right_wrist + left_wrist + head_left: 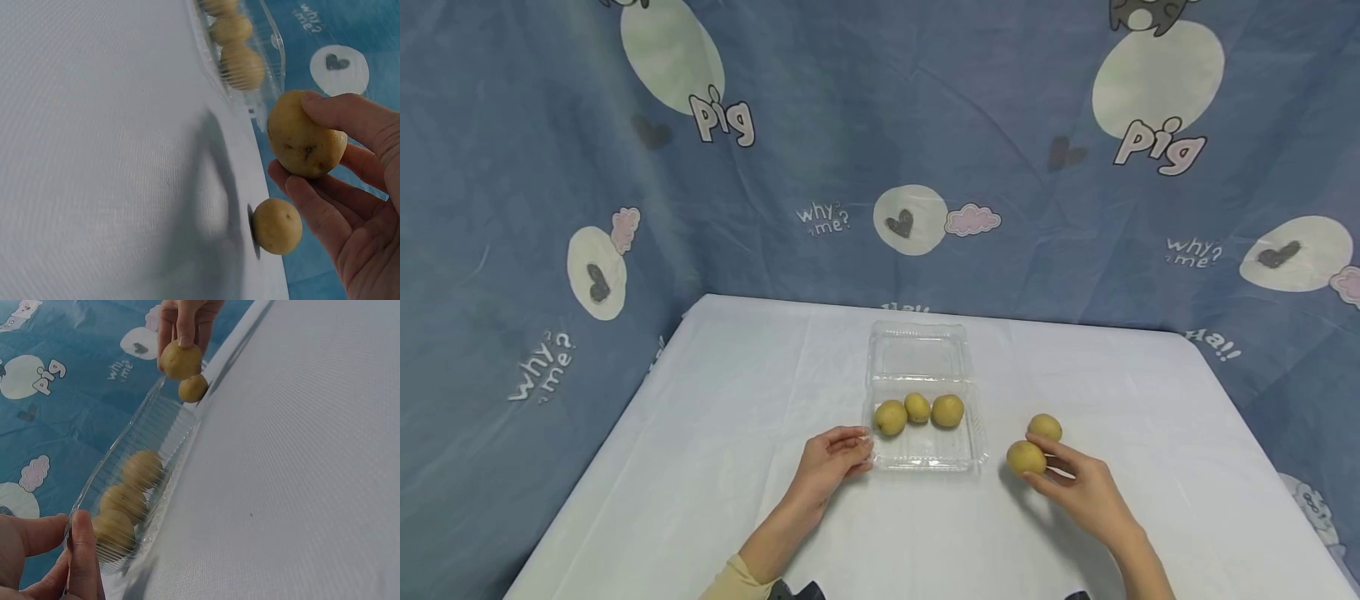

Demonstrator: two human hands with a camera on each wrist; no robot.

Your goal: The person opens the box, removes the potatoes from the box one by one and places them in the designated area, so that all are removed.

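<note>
My right hand (1086, 492) grips a yellow potato (306, 134) between thumb and fingertips, raised over the table with its shadow below. Another potato (277, 226) lies on the cloth just beyond that hand. To the left is a clear plastic clamshell box (925, 458), its lid (919, 350) folded back flat toward the far side. Three potatoes sit in a row in its base: a left one (891, 417), a smaller middle one (917, 407) and a right one (947, 411). At the box's left edge, my left hand (833, 467) pinches the rim (70, 528) between thumb and fingers.
A white cloth (715, 400) covers the table. Blue printed fabric (820, 133) hangs behind it and along the left and right sides.
</note>
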